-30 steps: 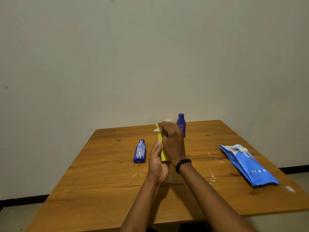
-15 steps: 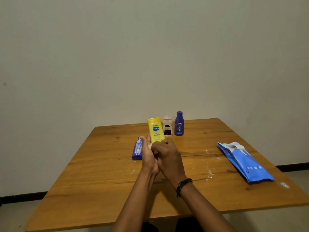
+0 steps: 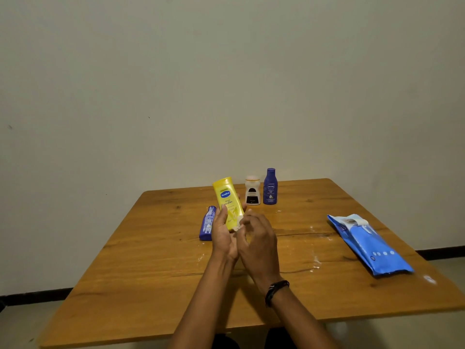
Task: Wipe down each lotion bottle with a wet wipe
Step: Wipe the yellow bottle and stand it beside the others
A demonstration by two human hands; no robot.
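Note:
My left hand (image 3: 222,233) grips a yellow lotion bottle (image 3: 227,200) by its lower end and holds it upright above the table, cap end up, label toward me. My right hand (image 3: 256,238) pinches a small white wet wipe (image 3: 239,221) against the bottle's lower right side. A blue bottle (image 3: 207,224) lies flat on the table just left of my hands. Near the far edge stand a small white bottle with a dark label (image 3: 252,191) and a taller blue bottle (image 3: 270,187).
The wooden table (image 3: 151,273) stands against a plain wall. A blue pack of wet wipes (image 3: 370,245) lies flat on the right side. White smears and specks (image 3: 315,263) dot the tabletop between my hands and the pack.
My right hand slid the wipe down from the bottle's top to its lower part, uncovering the label. The bottle now leans slightly left.

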